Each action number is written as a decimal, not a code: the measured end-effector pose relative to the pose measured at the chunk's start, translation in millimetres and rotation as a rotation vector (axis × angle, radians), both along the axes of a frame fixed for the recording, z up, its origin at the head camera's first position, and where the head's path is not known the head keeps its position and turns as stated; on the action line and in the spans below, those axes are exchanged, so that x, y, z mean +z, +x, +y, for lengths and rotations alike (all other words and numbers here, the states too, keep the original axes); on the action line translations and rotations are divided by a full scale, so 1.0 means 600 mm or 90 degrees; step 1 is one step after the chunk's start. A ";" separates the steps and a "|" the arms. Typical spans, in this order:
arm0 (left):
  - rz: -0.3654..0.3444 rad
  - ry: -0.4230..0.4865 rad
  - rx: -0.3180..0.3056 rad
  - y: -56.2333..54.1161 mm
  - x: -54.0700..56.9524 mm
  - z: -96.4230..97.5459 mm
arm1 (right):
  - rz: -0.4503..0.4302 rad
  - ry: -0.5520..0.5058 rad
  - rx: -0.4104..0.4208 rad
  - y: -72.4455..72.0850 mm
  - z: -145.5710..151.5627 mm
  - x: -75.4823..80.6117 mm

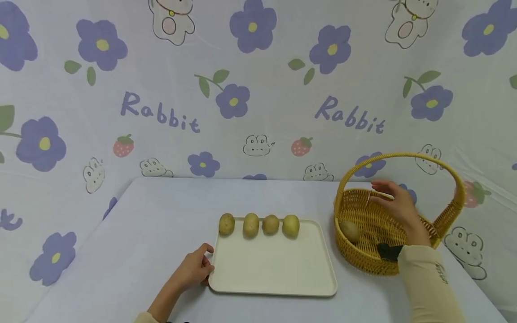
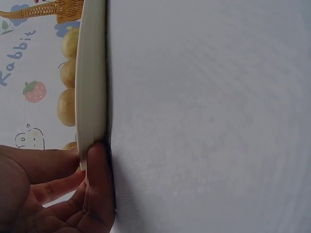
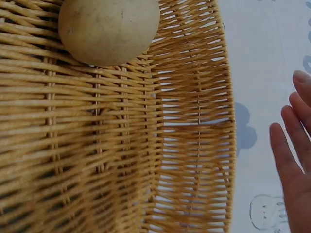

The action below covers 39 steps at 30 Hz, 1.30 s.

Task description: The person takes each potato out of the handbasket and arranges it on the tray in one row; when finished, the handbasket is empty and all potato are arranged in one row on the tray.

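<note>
My left hand (image 1: 196, 268) pinches the left edge of a cream rectangular tray (image 1: 270, 269), thumb and fingers on either side of the rim in the left wrist view. Several potatoes stand in a row along the tray's far edge, from a brownish potato (image 1: 227, 224) at the left to a greener yellow one (image 1: 291, 226). At the right, my right hand (image 1: 397, 206) is held over a wicker basket (image 1: 359, 258), beneath its arched handle, fingers spread and holding nothing. Inside the basket lies another potato (image 3: 109, 31), by its left wall.
A dark strap or band (image 1: 389, 252) shows at the right wrist, just over the basket. The basket's tall handle (image 1: 397, 155) arches above the right forearm. A white cloth (image 1: 153, 215) covers the table, and a flower-and-rabbit printed curtain (image 1: 266, 89) hangs behind it.
</note>
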State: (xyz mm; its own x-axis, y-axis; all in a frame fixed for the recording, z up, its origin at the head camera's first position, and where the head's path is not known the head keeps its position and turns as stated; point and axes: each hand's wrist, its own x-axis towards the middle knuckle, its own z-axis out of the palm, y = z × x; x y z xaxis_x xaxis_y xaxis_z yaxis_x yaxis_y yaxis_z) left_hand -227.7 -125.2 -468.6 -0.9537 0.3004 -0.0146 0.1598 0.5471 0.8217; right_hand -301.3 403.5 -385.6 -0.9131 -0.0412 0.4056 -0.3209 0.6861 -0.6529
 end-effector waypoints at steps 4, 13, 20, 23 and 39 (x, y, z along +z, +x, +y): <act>0.003 0.000 -0.004 -0.001 0.000 -0.003 | 0.009 0.009 -0.017 -0.013 -0.012 -0.011; -0.003 0.003 -0.018 -0.003 -0.002 -0.004 | -0.137 0.027 0.146 -0.027 -0.029 -0.053; -0.006 0.002 -0.018 -0.004 -0.001 -0.003 | -0.390 -0.034 0.274 -0.030 -0.026 -0.063; -0.005 0.005 -0.016 -0.004 0.002 -0.004 | -0.479 -0.080 0.314 -0.032 -0.024 -0.070; -0.003 0.001 -0.005 -0.004 0.006 -0.004 | -0.415 0.062 0.230 -0.017 -0.042 -0.018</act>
